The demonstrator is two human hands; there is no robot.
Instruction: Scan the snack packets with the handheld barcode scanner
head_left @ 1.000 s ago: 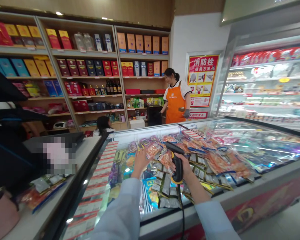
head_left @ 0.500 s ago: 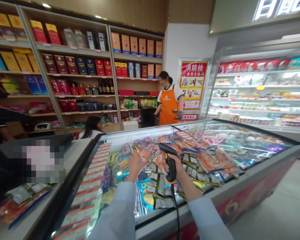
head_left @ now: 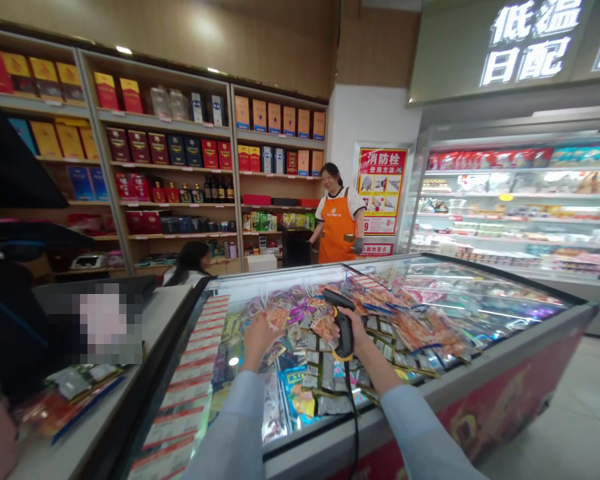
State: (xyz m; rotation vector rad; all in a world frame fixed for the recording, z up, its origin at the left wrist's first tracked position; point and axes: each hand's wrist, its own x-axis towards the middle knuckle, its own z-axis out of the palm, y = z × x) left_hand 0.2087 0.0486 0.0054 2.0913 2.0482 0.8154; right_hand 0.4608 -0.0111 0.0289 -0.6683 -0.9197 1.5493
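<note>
My right hand (head_left: 359, 333) is wrapped round the handle of a black and yellow barcode scanner (head_left: 345, 333), its cord hanging down over the front edge. Close to those fingers is an orange-red snack packet (head_left: 323, 327); whether they grip it too I cannot tell. In my closed left hand (head_left: 258, 339) is a small clear packet (head_left: 277, 316) with orange-red contents. Both hands are above a glass-topped freezer (head_left: 287, 445) heaped with packets. Dark green and silver packets (head_left: 325, 380) lie in front of the scanner, beside a blue packet (head_left: 299, 393).
Price labels (head_left: 180, 393) run along the freezer's left side. More packets (head_left: 75, 387) lie on the counter (head_left: 97, 417) at left, by a blurred-out area. A person in an orange apron (head_left: 337, 230) stands behind the freezer; another person's head (head_left: 193, 260) shows nearby. Chilled shelves (head_left: 510, 207) stand right.
The view has tilted up and turned slightly left. My left hand with its packet has shifted a little left, farther from the scanner. My right hand keeps hold of the scanner.
</note>
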